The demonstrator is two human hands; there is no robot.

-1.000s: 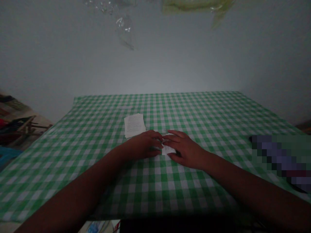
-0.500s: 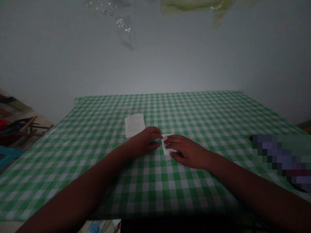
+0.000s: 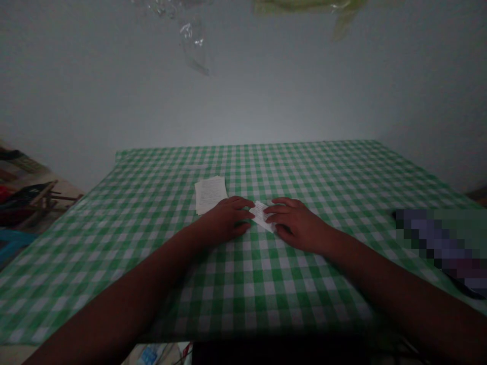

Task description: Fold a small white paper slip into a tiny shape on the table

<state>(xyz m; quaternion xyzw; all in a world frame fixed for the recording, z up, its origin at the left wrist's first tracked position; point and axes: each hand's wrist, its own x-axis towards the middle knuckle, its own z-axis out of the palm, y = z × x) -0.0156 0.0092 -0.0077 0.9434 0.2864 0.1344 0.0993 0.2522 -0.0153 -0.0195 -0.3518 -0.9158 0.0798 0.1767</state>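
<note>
A small folded piece of printed paper [image 3: 261, 213] lies slantwise on the green-and-white checked tablecloth [image 3: 243, 284], between my two hands. Fingertips of my left hand [image 3: 232, 215] touch its left edge, with the fingers stretched out and the thumb apart. My right hand [image 3: 294, 220] rests its spread fingers on the paper's right side and hides part of it. Beyond my left wrist sits a stack of printed sheets [image 3: 211, 193], its lower right corner covered by that hand.
A dark blurred-out object [image 3: 437, 248] lies at the table's right side. A clear plastic bag [image 3: 195, 45] hangs on the wall behind. On the left, a blue stool [image 3: 17, 243] and wooden furniture [image 3: 47, 200] stand beyond the table edge.
The folded paper has turned from nearly upright to a slant. My right hand has shifted slightly right and away from me, while my left hand has stayed almost in place.
</note>
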